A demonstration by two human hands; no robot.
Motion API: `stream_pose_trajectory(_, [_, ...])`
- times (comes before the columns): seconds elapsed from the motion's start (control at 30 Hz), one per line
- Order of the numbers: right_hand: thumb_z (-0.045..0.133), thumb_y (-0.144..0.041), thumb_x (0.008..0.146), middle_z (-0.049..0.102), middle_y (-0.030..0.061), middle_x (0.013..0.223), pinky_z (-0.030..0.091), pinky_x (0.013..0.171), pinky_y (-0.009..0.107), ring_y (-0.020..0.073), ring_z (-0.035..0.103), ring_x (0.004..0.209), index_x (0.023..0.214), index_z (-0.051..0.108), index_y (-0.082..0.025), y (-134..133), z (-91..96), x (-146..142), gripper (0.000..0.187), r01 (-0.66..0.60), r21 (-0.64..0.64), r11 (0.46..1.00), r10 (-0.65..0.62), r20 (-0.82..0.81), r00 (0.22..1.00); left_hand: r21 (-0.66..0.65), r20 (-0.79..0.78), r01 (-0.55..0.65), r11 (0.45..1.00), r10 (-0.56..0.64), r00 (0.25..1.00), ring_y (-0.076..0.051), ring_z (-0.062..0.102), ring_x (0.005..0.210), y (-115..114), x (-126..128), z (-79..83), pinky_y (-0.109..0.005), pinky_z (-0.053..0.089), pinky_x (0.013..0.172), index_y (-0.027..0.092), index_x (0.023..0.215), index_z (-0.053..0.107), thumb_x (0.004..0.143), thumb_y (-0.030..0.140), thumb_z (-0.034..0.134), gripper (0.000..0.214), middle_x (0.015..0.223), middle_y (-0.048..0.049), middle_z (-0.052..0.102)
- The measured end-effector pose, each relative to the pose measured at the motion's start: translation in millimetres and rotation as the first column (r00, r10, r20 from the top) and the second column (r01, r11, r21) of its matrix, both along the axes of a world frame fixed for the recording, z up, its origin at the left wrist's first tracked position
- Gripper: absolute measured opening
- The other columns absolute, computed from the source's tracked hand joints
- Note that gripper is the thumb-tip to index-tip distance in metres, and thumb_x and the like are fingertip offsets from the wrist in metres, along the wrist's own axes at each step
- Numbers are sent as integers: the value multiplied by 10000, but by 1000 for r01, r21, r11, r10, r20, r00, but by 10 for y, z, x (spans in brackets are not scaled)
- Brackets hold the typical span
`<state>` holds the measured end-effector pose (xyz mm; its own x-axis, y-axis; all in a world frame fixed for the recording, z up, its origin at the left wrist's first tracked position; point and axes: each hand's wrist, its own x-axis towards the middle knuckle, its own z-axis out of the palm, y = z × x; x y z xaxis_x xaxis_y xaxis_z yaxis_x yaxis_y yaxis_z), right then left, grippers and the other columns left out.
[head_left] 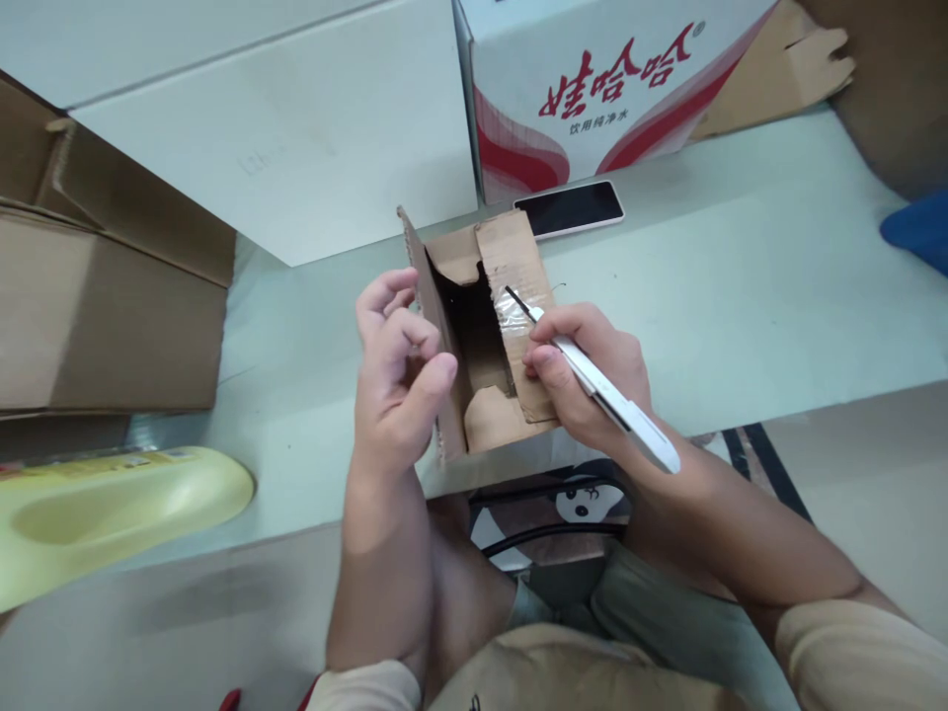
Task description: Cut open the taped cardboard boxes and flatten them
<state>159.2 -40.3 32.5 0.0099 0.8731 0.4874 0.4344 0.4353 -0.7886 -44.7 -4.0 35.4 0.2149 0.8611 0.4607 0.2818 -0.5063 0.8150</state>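
Observation:
A small brown cardboard box (523, 355) stands on the pale table with its top open. Its inside is dark, and one flap sticks up along its left side. Clear tape (510, 314) clings to the right flap. My right hand (592, 370) is closed around a white utility knife (603, 395), whose dark blade points up and left over the taped flap. Beside the raised left flap is my left hand (396, 380), its fingers loosely bent and apart, with nothing in it. Whether its fingertips touch the flap I cannot tell.
Behind the box lies a phone (570, 209) with a dark screen. A large white box (296, 148) and a red-and-white carton (592, 109) stand at the back. Brown cartons (140, 316) and a yellow plastic item (133, 513) are on the left. A blue object (922, 232) shows at right.

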Motion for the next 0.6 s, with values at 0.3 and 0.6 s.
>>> stream_pose_trajectory(0.3, [573,-413,1026,710,-28,766,519,649,266,132,664,671,952,591,-269,10,22,-10,163,-14,-31,999,13,-37,999,-90,183,-100,991,115,976,-317,593,1230,-6,-22,40,-495,487,1002,228,751,475,818,550,801,464,1338,-46,561])
stream_pose_trajectory(0.6, [548,-565,1031,638,-40,735,510,608,281,132,613,628,1041,597,-264,-47,-132,-9,306,-38,-155,987,7,-193,981,-113,222,-128,985,151,963,-244,603,1141,-10,58,2,-371,509,902,297,1015,465,800,402,760,380,1235,-35,581])
